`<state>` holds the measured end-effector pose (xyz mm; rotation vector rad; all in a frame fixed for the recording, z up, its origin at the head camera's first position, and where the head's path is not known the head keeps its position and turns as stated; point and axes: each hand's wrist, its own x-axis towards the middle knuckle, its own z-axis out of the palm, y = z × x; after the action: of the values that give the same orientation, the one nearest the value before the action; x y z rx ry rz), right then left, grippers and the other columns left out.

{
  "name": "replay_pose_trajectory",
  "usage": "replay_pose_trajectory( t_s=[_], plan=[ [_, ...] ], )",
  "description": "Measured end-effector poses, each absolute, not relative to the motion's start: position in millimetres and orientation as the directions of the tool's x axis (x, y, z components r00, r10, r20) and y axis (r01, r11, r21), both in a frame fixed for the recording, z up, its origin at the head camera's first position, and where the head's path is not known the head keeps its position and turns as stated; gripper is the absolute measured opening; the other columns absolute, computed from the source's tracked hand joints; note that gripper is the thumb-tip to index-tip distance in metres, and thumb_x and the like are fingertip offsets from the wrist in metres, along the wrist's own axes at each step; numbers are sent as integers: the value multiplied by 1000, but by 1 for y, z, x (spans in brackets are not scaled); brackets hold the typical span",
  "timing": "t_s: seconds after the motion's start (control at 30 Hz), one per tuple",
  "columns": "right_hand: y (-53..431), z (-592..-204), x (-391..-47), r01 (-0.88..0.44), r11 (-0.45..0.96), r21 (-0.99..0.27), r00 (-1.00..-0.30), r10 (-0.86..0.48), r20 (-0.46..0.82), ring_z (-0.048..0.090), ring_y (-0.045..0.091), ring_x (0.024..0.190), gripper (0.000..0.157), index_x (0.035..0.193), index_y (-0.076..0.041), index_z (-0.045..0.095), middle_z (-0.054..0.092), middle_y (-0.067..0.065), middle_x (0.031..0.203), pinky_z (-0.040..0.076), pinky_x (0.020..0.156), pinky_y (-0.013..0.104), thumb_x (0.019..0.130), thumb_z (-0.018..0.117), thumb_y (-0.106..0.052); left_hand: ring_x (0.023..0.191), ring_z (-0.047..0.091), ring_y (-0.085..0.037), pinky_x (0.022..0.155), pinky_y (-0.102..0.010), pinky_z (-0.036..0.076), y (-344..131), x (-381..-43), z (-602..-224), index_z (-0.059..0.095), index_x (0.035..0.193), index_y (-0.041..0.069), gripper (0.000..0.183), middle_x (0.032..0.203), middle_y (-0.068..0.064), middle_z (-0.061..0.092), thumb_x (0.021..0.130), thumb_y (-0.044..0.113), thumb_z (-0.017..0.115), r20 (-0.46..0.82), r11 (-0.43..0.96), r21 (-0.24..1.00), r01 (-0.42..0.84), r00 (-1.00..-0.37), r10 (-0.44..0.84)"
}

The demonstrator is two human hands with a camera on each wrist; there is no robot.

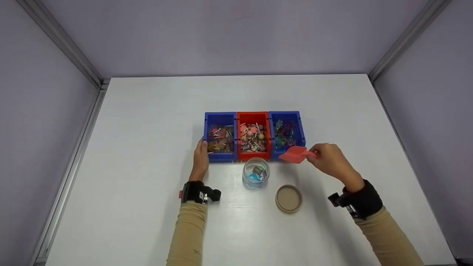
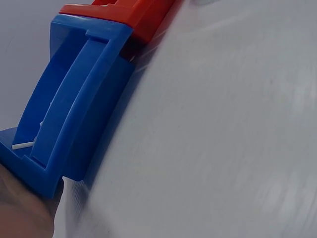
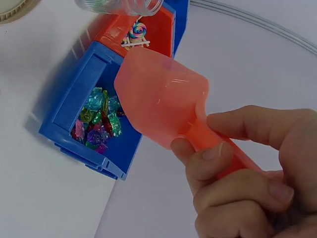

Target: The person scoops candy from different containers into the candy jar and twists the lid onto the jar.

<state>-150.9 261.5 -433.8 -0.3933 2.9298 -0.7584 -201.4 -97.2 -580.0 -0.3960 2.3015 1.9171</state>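
Note:
My right hand (image 1: 331, 159) grips the handle of a translucent pink scoop (image 1: 294, 154). The scoop is over the near edge of the right blue bin (image 3: 69, 101), which contains shiny, colourful gem-like pieces (image 3: 101, 121). No pieces show in the scoop. My left hand (image 1: 200, 159) rests against the outer side of the left blue bin (image 2: 94, 99), fingers stretched along it. That bin holds small coloured pieces with white sticks. Between the blue bins is a red bin (image 1: 254, 155) with lollipop-like pieces (image 3: 137, 30). A clear jar (image 1: 255, 183) in front has several shiny pieces in its bottom.
A round tan lid (image 1: 289, 198) lies on the white table (image 1: 147, 147), right of the jar and nearer to me. Pale panels (image 1: 236, 37) rise behind the table and on both sides.

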Motion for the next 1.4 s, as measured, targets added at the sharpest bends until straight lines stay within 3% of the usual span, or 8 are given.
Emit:
replay_pose_trajectory(
  t_s=[0.53, 0.73, 0.93, 1.1, 1.2, 1.3, 1.4],
  plan=[
    [264, -441, -190, -103, 863, -494, -976, -184, -117, 56, 19, 58, 26, 85, 15, 71, 70, 27, 76, 41, 51, 22, 86, 64, -10, 151, 19, -35, 126, -47, 18, -96, -200, -581, 23, 151, -3, 54, 159, -22, 25, 107, 27, 26, -218, 152, 960, -237, -967, -129],
    [260, -437, -207, -2, 887, -462, -961, -129, -243, 48, 12, 58, 31, 82, 12, 71, 66, 13, 67, 38, 50, 20, 86, 65, -18, 151, 18, -34, 126, -46, 17, -97, -201, -580, 22, 152, 0, 54, 160, -20, 24, 107, 29, 25, -224, 147, 960, -240, -968, -117],
    [255, -434, -221, 55, 906, -419, -943, -90, -320, 46, 14, 62, 29, 77, 8, 71, 56, 0, 61, 38, 52, 21, 83, 65, -20, 151, 18, -34, 126, -46, 17, -98, -200, -579, 23, 152, 0, 54, 159, -20, 25, 107, 29, 25, -216, 141, 962, -232, -969, -121],
    [250, -433, -228, 95, 918, -384, -925, -61, -374, 55, 20, 74, 34, 86, 10, 72, 70, 17, 81, 49, 61, 29, 82, 66, -24, 152, 17, -33, 126, -46, 17, -97, -200, -581, 22, 153, 1, 55, 160, -18, 24, 107, 31, 25, -237, 138, 958, -252, -964, -118],
    [248, -433, -232, 101, 923, -371, -918, -58, -393, 59, 24, 80, 40, 94, 13, 71, 71, 26, 97, 54, 69, 37, 83, 65, -25, 152, 17, -32, 126, -45, 16, -96, -200, -582, 22, 153, 2, 55, 160, -18, 24, 107, 32, 24, -238, 129, 959, -252, -964, -120],
    [245, -433, -237, 109, 923, -369, -912, -55, -407, 61, 27, 85, 42, 98, 15, 69, 69, 27, 102, 56, 76, 42, 82, 64, -24, 151, 18, -33, 126, -46, 17, -96, -201, -583, 22, 153, 1, 55, 160, -19, 24, 107, 31, 24, -228, 130, 961, -243, -966, -120],
    [242, -434, -241, 132, 919, -373, -906, -41, -421, 59, 25, 82, 36, 92, 11, 70, 68, 20, 91, 55, 72, 39, 81, 64, -22, 151, 18, -33, 126, -46, 17, -96, -201, -583, 22, 152, 0, 54, 160, -20, 24, 107, 30, 25, -221, 135, 962, -236, -968, -118]
  ],
)
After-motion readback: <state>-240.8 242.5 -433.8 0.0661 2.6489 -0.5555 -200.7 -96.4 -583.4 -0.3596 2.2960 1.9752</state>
